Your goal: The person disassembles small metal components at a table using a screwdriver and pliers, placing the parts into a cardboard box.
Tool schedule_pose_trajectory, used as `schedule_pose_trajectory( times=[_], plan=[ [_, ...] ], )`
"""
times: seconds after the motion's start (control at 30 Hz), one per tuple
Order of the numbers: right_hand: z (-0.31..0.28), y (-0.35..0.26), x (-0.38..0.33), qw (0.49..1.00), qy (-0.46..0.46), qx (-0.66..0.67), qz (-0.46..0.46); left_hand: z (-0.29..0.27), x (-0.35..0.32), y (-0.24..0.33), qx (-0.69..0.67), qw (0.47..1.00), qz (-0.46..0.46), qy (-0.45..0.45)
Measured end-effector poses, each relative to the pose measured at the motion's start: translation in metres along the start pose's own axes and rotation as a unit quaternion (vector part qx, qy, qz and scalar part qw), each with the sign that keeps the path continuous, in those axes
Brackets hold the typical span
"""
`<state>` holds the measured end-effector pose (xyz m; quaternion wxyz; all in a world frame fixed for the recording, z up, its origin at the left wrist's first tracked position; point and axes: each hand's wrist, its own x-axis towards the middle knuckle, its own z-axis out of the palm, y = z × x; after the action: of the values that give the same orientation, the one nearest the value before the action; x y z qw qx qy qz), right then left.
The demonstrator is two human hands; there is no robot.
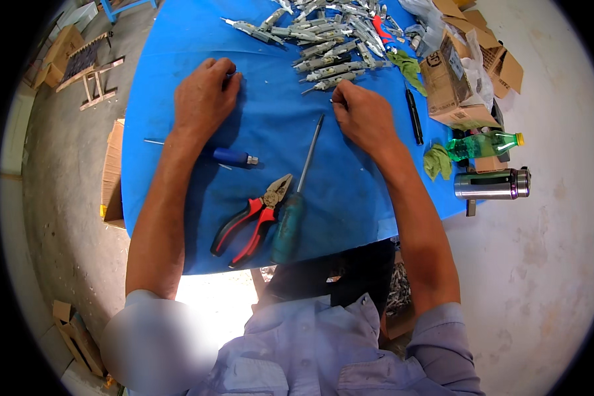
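Observation:
My left hand (206, 98) rests over the blue-covered table (277, 112) with its fingers curled closed; what they hold, if anything, is hidden. Across from it, my right hand (364, 113) is closed in a pinch near the pile's front edge. A tiny light speck shows at its fingertips, too small to name. Between my forearms lie red-and-black pliers (265, 210), jaws pointing away. Beside them is a long screwdriver (289, 228) with a green handle, its tip pointing toward the right hand. A blue-handled tool (231, 156) lies partly under my left forearm.
Several grey metal parts (330, 49) are heaped at the far side, with a red-handled tool (380, 30) among them. Along the right edge are a black pen (414, 117), green cloth (437, 162), a cardboard box (452, 86), a green bottle (485, 145) and a steel flask (487, 185).

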<state>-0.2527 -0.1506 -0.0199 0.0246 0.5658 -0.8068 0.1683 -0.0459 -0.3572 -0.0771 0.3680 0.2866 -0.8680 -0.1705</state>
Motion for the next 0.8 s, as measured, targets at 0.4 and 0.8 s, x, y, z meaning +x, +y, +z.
schedule_pose_trajectory(
  times=[0.4,0.8],
  plan=[
    [-0.012,0.01,-0.012,0.997,0.003,0.05,0.059,-0.004,0.001,0.003,0.021,0.999,-0.008,-0.035],
    [-0.111,0.093,-0.259,0.921,0.184,-0.008,0.344,0.004,0.003,-0.022,0.003,0.998,0.041,-0.036]
  ],
)
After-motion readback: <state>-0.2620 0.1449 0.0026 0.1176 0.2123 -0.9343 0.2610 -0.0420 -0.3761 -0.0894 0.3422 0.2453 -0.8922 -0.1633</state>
